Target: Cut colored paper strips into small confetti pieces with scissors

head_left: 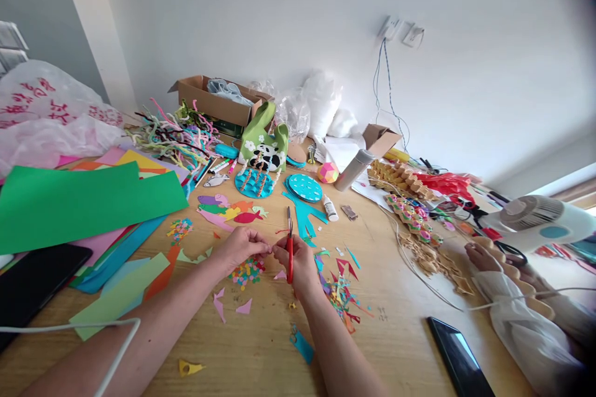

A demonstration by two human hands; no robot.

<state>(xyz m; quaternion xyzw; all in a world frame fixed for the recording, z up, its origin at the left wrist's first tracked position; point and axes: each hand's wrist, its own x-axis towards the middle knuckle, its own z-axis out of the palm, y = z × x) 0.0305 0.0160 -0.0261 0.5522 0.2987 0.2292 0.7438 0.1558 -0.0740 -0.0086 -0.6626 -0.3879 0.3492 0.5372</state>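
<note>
My left hand point(242, 249) is closed, its thumb and fingers pinched on a tiny pinkish bit that I cannot make out well. Red-handled scissors point(290, 257) rest in my right hand point(303, 265), blades pointing away from me. The fingertips of both hands nearly meet over the table. Just below them lies a pile of small coloured paper dots point(248, 273). Pink paper scraps point(244, 307) are scattered nearby. Beyond my hands are coloured paper fish point(233, 208), and to the right is a heap of paper clippings point(344, 298).
Coloured paper sheets point(88, 201) are stacked at left beside a black device point(37, 288). Blue discs point(303, 187), a glue bottle point(330, 208) and a grey cylinder point(354, 170) stand ahead. At right, another person's hands work with scissors near a phone point(459, 356) and a fan point(540, 223).
</note>
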